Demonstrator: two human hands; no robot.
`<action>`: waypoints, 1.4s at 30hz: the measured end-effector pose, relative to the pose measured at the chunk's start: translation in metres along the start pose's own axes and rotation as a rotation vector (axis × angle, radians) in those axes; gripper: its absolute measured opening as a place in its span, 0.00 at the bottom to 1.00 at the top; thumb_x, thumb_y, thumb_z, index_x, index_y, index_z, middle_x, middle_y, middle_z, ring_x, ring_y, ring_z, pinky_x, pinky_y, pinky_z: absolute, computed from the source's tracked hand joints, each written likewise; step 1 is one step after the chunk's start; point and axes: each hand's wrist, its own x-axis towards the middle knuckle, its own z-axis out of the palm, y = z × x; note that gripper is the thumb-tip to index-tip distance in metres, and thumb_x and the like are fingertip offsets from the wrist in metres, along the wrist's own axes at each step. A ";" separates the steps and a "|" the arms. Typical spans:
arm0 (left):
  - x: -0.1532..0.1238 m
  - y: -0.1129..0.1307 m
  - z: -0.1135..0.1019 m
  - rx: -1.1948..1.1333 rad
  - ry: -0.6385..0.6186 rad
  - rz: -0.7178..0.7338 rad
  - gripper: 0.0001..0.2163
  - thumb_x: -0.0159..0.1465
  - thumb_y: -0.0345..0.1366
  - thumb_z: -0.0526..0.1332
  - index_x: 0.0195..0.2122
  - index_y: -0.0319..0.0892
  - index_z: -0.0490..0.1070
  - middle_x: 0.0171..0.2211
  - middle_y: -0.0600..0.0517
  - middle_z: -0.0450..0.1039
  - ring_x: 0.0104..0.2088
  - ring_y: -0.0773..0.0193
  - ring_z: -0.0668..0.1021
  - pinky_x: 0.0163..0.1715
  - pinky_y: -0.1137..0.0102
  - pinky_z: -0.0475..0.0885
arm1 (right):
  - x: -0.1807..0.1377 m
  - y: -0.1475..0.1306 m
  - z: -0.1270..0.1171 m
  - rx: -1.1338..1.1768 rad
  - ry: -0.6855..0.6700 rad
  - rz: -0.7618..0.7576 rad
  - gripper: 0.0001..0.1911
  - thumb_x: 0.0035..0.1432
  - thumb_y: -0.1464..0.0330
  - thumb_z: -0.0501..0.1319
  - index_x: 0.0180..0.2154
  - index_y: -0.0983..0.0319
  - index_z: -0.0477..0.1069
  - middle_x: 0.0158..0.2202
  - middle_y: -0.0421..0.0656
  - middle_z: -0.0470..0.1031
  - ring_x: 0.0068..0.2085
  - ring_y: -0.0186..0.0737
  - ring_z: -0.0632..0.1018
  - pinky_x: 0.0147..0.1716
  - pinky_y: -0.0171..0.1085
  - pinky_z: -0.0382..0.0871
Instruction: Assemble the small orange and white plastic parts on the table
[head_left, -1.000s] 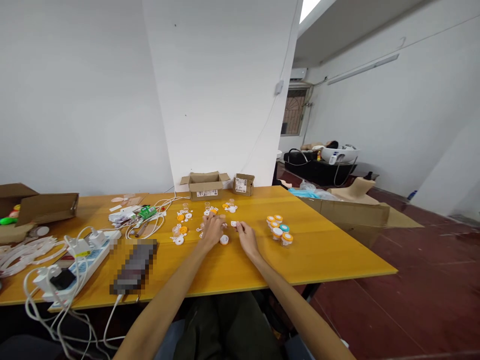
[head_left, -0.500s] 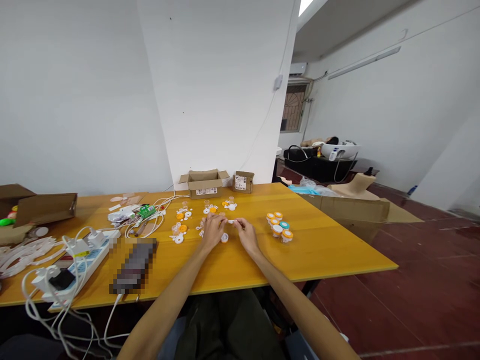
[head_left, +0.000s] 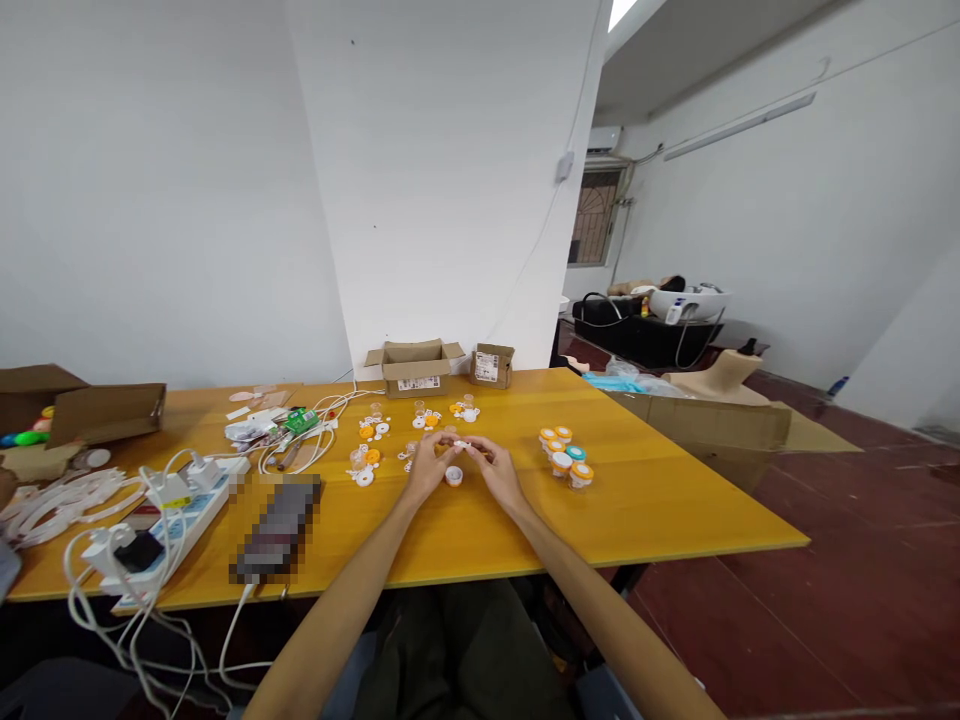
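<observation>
My left hand [head_left: 433, 464] and my right hand [head_left: 493, 468] meet over the middle of the table, fingertips pinched together on a small white piece [head_left: 460, 445]. Its exact kind is too small to tell. Just below, between my wrists, a small round white cup [head_left: 454, 476] stands on the tabletop. Beyond and to the left of my left hand lie little groups of clear cups, orange rings [head_left: 366, 432] and white discs [head_left: 364, 478]. Right of my right hand stands a cluster of several clear jars [head_left: 580, 474] with orange, white and teal lids.
An open cardboard box [head_left: 415, 370] and a smaller box [head_left: 492, 366] stand at the table's back by the wall. On the left are a power strip [head_left: 180, 530] with tangled white cables, a blurred dark device [head_left: 277, 528] and another open carton [head_left: 109, 412].
My fingers have drawn closer together around the small white piece. The whole view has shifted slightly, so things appear a little further right.
</observation>
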 end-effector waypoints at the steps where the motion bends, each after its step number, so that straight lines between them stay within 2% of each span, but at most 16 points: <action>1: 0.000 0.001 0.000 0.003 0.009 0.005 0.06 0.55 0.32 0.67 0.34 0.45 0.81 0.35 0.51 0.81 0.40 0.59 0.80 0.47 0.63 0.73 | 0.000 0.000 0.000 0.003 0.001 0.002 0.16 0.54 0.54 0.62 0.36 0.57 0.80 0.39 0.46 0.83 0.42 0.49 0.81 0.45 0.46 0.75; 14: -0.004 0.007 0.000 -0.090 -0.038 -0.037 0.06 0.57 0.36 0.66 0.35 0.44 0.79 0.35 0.50 0.81 0.38 0.59 0.80 0.43 0.66 0.74 | 0.001 0.006 0.001 0.026 0.000 0.021 0.17 0.51 0.53 0.65 0.35 0.58 0.78 0.36 0.46 0.83 0.40 0.47 0.81 0.41 0.43 0.75; 21: -0.004 -0.001 0.002 -0.091 -0.037 -0.047 0.09 0.57 0.40 0.67 0.36 0.43 0.78 0.34 0.51 0.80 0.35 0.62 0.79 0.38 0.68 0.74 | -0.001 0.007 0.003 -0.123 -0.008 -0.010 0.19 0.57 0.50 0.59 0.32 0.58 0.76 0.34 0.45 0.82 0.36 0.46 0.79 0.36 0.41 0.72; 26: -0.005 -0.002 0.006 -0.108 -0.049 -0.013 0.10 0.58 0.43 0.67 0.35 0.42 0.77 0.32 0.52 0.79 0.31 0.64 0.78 0.34 0.70 0.74 | -0.003 0.003 0.003 -0.184 0.011 -0.030 0.20 0.59 0.49 0.55 0.29 0.57 0.71 0.29 0.42 0.78 0.33 0.44 0.75 0.34 0.39 0.68; 34: -0.008 0.006 0.006 -0.115 -0.126 -0.025 0.10 0.60 0.43 0.66 0.37 0.42 0.78 0.33 0.51 0.80 0.34 0.63 0.79 0.39 0.68 0.74 | -0.005 0.000 0.003 -0.205 0.005 -0.028 0.19 0.61 0.49 0.53 0.30 0.56 0.68 0.30 0.41 0.76 0.34 0.44 0.74 0.36 0.39 0.67; 42: -0.009 0.004 0.006 -0.162 -0.161 -0.054 0.09 0.61 0.41 0.65 0.38 0.42 0.78 0.35 0.50 0.81 0.37 0.61 0.80 0.40 0.67 0.75 | -0.002 0.007 -0.001 -0.219 -0.035 0.024 0.26 0.59 0.43 0.50 0.23 0.56 0.66 0.21 0.40 0.70 0.26 0.42 0.70 0.29 0.39 0.63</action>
